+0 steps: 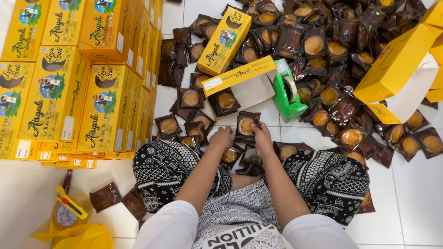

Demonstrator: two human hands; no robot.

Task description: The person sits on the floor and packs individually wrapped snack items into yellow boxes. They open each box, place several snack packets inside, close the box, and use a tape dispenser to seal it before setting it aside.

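You are sitting on the white tiled floor [425,205] with both hands low in front of you, near the middle of the view. Your right hand [262,135] has its fingers pinched closed on the lower right edge of a dark brown wrapped cake [246,125], a round golden disc showing through its clear wrapper. Your left hand [222,138] sits just at nine o'clock of that cake, fingers curled in loosely; you cannot tell whether it grips the packet's left edge or only rests against it.

Just beyond the cake, at twelve o'clock, lies an open yellow box [240,88] with its white inside showing and one wrapped cake already in its left end. A green tape dispenser [288,92] stands touching the box's right end, at about one o'clock from your hands. A closed yellow box [226,40] lies farther out at twelve o'clock, on top of a big heap of wrapped cakes [332,40] spreading from twelve to three o'clock. Stacked yellow boxes [71,70] fill the nine to eleven o'clock side. A yellow utility knife [71,202] lies at eight o'clock.
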